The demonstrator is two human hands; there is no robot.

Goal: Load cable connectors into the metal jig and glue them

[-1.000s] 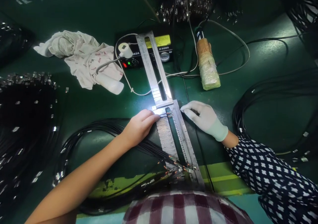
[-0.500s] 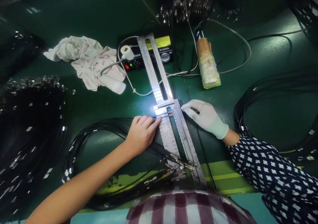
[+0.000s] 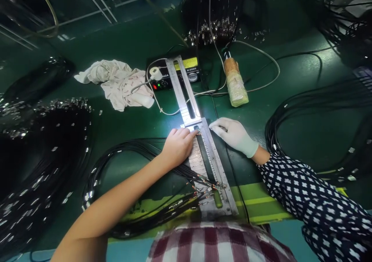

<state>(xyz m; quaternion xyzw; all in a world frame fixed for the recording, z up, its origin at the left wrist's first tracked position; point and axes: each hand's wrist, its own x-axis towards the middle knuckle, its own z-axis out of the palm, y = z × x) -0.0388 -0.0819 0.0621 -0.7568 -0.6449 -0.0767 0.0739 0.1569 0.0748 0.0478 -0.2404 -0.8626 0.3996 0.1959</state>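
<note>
A long slotted metal jig (image 3: 213, 165) with a row of fine notches lies in front of me, lit by a bright glare near its middle. My bare left hand (image 3: 180, 145) is closed over the jig, its fingertips at the stripped end of a black cable (image 3: 200, 131); the palm hides most of that cable. In a white glove, my right hand (image 3: 232, 134) is just beside the jig's right edge, thumb and forefinger pinched together. What they hold, if anything, is too small to make out. Below my left hand, a bundle of black cables (image 3: 186, 171) crosses the jig with coloured wire ends.
Behind the jig stands a black controller box (image 3: 162, 84) with lit switches. A wrapped electric screwdriver-like tool (image 3: 236, 85) lies right of it, a crumpled white cloth (image 3: 116, 81) left. Coiled black cables (image 3: 273, 130) lie at right, with more piles (image 3: 58, 157) at left.
My left hand has slid right along the cable, over its stripped end on the jig. My right hand stays pinched beside the jig. The whole view has shifted slightly.
</note>
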